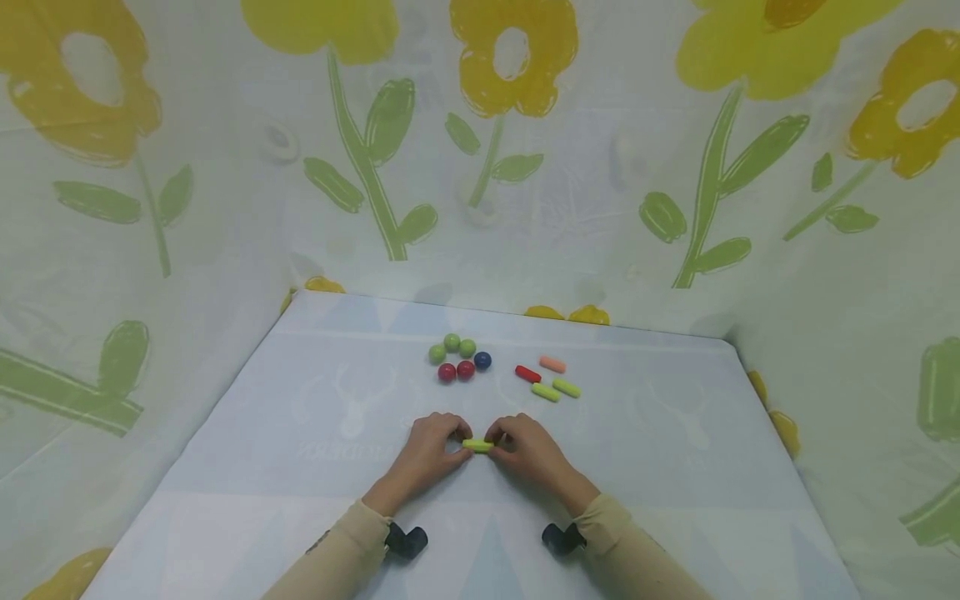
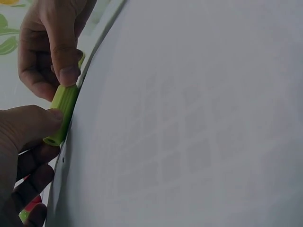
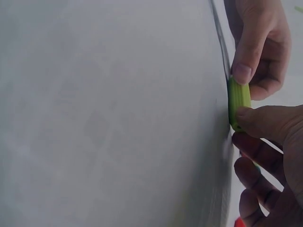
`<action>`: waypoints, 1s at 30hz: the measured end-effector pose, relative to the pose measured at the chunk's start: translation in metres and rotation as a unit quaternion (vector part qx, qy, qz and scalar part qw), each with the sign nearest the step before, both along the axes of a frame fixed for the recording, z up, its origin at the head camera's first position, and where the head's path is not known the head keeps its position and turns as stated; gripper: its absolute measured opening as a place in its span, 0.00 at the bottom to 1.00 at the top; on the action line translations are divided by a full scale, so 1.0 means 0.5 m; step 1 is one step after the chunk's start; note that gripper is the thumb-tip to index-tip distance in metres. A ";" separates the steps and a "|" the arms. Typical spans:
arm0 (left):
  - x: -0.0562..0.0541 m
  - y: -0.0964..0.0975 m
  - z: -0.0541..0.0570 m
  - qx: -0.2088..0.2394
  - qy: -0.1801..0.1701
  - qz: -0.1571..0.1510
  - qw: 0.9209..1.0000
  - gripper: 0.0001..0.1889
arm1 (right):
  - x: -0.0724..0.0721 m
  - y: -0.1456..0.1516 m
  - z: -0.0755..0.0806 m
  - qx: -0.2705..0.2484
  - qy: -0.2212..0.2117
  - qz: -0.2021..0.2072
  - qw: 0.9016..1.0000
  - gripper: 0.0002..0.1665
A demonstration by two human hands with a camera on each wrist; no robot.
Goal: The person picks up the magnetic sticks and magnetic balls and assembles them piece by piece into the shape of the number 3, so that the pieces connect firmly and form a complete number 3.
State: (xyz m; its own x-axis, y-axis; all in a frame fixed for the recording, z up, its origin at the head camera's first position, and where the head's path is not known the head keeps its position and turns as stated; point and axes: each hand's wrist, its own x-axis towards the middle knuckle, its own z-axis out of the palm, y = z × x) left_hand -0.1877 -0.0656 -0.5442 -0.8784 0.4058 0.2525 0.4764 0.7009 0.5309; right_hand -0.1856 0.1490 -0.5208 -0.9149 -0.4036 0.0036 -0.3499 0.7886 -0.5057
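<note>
Between my two hands is a small yellow-green ridged cylinder (image 1: 477, 446), with a small hole in its end face in the left wrist view. My left hand (image 1: 432, 446) pinches its left end between thumb and index finger. At the opposite end, the thumb and fingers of my right hand (image 1: 525, 448) grip it. Both wrist views show the ridged side of the cylinder (image 2: 64, 105) between the two thumbs. Close beyond the hands lie a red cylinder (image 1: 528, 374), an orange one (image 1: 552, 364) and two more yellow-green cylinders, one (image 1: 545, 392) beside the other (image 1: 566, 388).
Left of the loose cylinders, several round balls sit in a loose ring: green balls (image 1: 452, 342), red balls (image 1: 466, 370) and a dark blue ball (image 1: 483, 360). The pale table (image 1: 262, 467) is bordered by a flower-printed curtain (image 1: 570, 200) at the back and sides.
</note>
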 end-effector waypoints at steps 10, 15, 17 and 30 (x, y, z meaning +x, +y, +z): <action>-0.002 -0.001 0.000 -0.002 -0.009 0.000 1.000 0.09 | 0.000 0.000 0.004 -0.002 -0.021 -0.004 1.000 0.09; -0.001 -0.001 0.002 -0.007 -0.008 0.002 1.000 0.09 | -0.011 0.000 0.008 -0.025 -0.056 -0.019 0.998 0.08; -0.001 -0.001 0.004 -0.008 -0.009 0.002 1.000 0.09 | -0.018 0.000 0.010 -0.032 -0.058 -0.028 0.997 0.08; -0.003 0.001 0.004 -0.023 -0.012 -0.004 1.000 0.08 | -0.095 -0.015 0.002 -0.040 -0.023 -0.071 0.996 0.12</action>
